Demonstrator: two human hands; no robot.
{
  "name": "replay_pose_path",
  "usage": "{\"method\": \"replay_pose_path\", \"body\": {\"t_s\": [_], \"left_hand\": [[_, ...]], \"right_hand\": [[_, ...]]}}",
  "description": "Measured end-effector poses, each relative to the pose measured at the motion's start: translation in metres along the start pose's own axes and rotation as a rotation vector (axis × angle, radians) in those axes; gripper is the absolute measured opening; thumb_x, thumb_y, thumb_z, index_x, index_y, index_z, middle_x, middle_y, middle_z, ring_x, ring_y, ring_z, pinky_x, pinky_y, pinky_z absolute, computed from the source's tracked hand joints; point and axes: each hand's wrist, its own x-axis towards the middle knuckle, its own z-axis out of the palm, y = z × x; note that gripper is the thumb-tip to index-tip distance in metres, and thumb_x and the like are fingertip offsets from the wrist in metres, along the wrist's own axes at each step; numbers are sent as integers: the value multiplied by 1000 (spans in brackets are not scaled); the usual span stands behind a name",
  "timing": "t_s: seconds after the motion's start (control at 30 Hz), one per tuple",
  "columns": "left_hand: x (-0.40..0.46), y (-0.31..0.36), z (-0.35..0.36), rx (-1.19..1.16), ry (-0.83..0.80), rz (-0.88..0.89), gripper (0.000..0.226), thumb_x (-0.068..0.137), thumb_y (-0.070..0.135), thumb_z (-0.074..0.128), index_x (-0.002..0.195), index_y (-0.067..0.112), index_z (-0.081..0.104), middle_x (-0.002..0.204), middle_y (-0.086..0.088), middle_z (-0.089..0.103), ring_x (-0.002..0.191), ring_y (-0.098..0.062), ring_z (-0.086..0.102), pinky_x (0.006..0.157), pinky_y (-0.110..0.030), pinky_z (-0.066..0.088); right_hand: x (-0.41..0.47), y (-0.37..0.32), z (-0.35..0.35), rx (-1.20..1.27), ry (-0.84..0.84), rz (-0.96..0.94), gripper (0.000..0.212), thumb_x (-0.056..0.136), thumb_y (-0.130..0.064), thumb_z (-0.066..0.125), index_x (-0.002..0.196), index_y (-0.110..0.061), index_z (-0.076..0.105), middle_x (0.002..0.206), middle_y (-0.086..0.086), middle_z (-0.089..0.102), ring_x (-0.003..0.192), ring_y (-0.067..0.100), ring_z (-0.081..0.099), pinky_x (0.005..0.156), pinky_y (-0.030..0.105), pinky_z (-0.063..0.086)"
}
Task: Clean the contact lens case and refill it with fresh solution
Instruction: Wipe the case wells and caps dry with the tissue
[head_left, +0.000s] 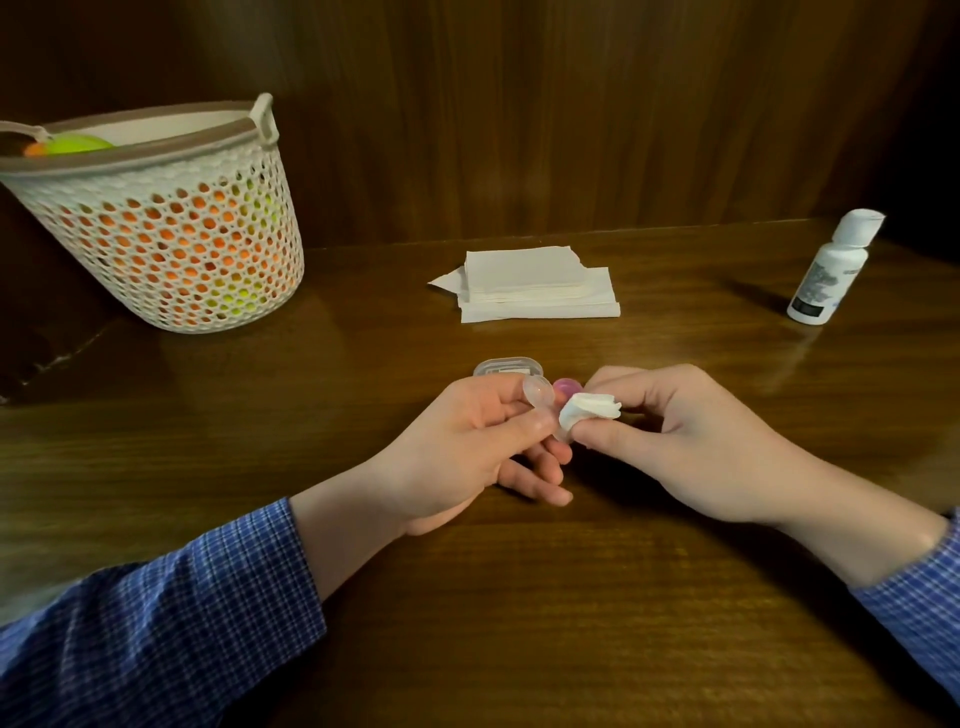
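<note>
My left hand (467, 441) pinches a clear contact lens case (539, 394) just above the table, thumb and fingers around it. My right hand (675, 436) grips a crumpled white tissue (589, 410) and presses it against the case. A pink cap (566, 387) lies on the table just behind the two hands. A clear lidded box (508, 367) sits right behind my left hand. The white solution bottle (831, 270) stands upright at the far right, capped, well away from both hands.
A stack of white tissues (535, 283) lies at the middle back of the wooden table (519, 597). A white perforated basket (171, 228) holding orange and green balls stands at the back left. A wood panel wall rises behind the table.
</note>
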Motion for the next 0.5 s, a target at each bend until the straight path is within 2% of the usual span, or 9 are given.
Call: {"method": "replay_pose_path", "body": {"t_s": [0.07,0.13,0.2,0.3,0.37,0.43,0.5], "left_hand": [[-1,1,1,29,-2,-5,21,106,9,51,116,-3,65,90,-7,70,76,-17,68,70,-30,62],[-1,2,3,49,-17,-5,22,106,9,51,118,-4,64,90,-6,70,76,-17,68,70,-31,62],[-1,4,4,34,-31,-9,22,106,10,51,118,-2,64,92,-8,69,76,-17,67,71,-31,61],[-1,7,3,-48,-37,-11,21,103,18,54,112,3,64,93,-9,66,77,-16,65,71,-29,60],[-1,7,1,-73,-38,-10,22,101,19,56,114,1,63,94,-10,66,78,-18,65,71,-30,60],[0,5,0,-81,-25,-7,22,101,15,59,117,1,63,95,-11,69,79,-20,67,71,-31,61],[1,2,-2,-48,15,9,18,99,9,64,117,6,66,97,-11,74,80,-22,71,72,-34,62]], "right_hand": [[0,-1,-6,9,-51,4,16,96,-33,65,92,-31,80,92,-11,73,96,6,66,93,29,47],[1,-2,-12,93,-128,45,17,96,-31,66,90,-23,79,87,-3,72,85,6,63,81,23,47],[3,0,-17,320,-157,161,21,89,-30,70,85,-11,78,82,11,68,76,16,57,68,24,47],[6,3,-19,702,-118,331,13,86,-22,77,80,-12,80,76,8,63,68,12,55,58,23,47],[9,4,-18,872,-49,368,11,83,-18,80,88,-8,79,80,9,61,65,12,54,55,24,47],[11,4,-18,871,25,409,25,80,-20,78,99,-3,76,79,10,59,63,12,54,54,24,47],[11,5,-17,773,66,420,24,81,-23,76,97,-5,78,74,8,60,63,12,54,56,25,47]]}}
